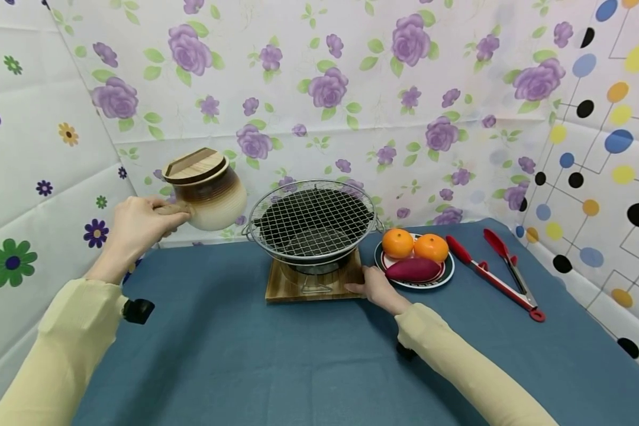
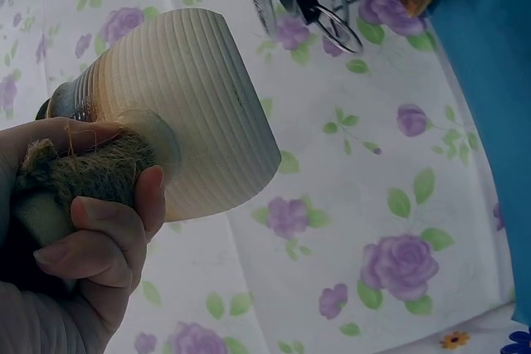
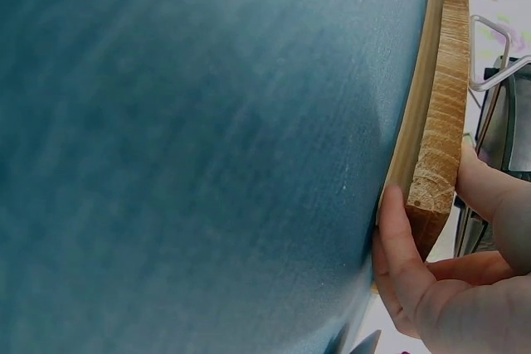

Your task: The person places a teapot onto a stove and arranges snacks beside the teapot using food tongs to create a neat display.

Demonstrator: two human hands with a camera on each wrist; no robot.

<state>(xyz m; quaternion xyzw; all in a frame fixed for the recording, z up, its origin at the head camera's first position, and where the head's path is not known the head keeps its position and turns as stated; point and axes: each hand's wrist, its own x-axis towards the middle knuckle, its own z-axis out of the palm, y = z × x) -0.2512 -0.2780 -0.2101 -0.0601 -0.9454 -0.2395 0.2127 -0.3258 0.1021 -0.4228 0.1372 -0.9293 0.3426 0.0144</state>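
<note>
At the far left, the left hand (image 1: 138, 228) is closed round the rope-wrapped side handle (image 2: 79, 176) of a ribbed ceramic pot (image 1: 210, 192) with a wooden lid (image 1: 194, 164), holding it in the air above the blue-clothed counter (image 1: 218, 355). The pot's body points right from the hand, toward the wire grill stove (image 1: 311, 222), which sits just beside it and lower. The handle's long axis runs roughly left to right, so the pot lies between the left hand and the grill mesh. The stove rests on a wooden board (image 1: 298, 287). The right hand (image 1: 375, 289) grips that board's near right corner, thumb under the edge and fingers on top, as the right wrist view shows. Further right sits a plate (image 1: 444, 275) with two oranges (image 1: 399, 242) and a purple sweet potato (image 1: 412, 269), then red tongs (image 1: 503, 272), well apart from both hands.
</note>
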